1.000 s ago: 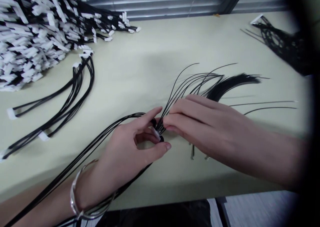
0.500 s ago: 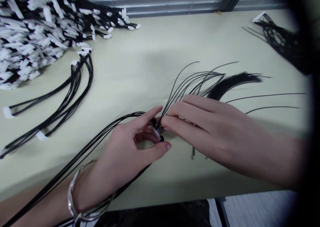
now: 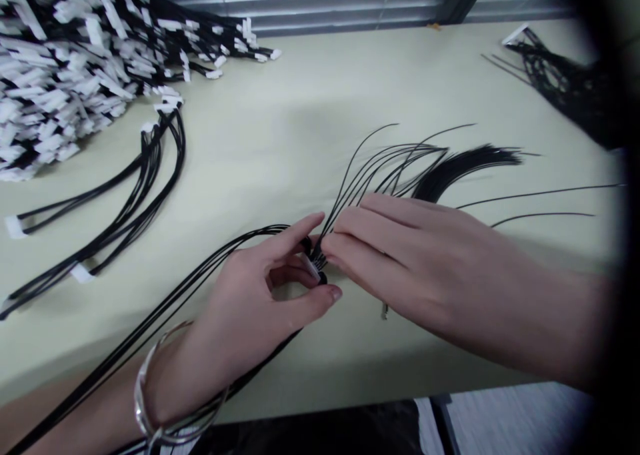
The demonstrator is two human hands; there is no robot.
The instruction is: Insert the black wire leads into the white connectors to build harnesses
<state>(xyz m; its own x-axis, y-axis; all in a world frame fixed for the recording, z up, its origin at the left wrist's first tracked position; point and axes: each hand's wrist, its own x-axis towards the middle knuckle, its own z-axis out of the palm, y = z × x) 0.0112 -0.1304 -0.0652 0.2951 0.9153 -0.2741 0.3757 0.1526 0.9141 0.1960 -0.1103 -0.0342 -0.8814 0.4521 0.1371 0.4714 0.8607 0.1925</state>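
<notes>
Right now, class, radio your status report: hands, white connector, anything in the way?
Left hand holding white connector, black wires fanning from it. Right hand pinched beside it; grip contents hidden. Obstruction: right hand partly covers wire bundle.

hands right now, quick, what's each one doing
Left hand: closed, holding the white connector between thumb and fingers.
Right hand: closed, fingertips pinched at the black wires; exactly what it grips is hidden.

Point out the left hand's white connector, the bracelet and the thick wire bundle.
White connector (image 3: pixel 311 266): head view, its pale body.
Bracelet (image 3: pixel 139 401): head view, left part of its band.
Thick wire bundle (image 3: pixel 460 165): head view, its visible middle.
</notes>
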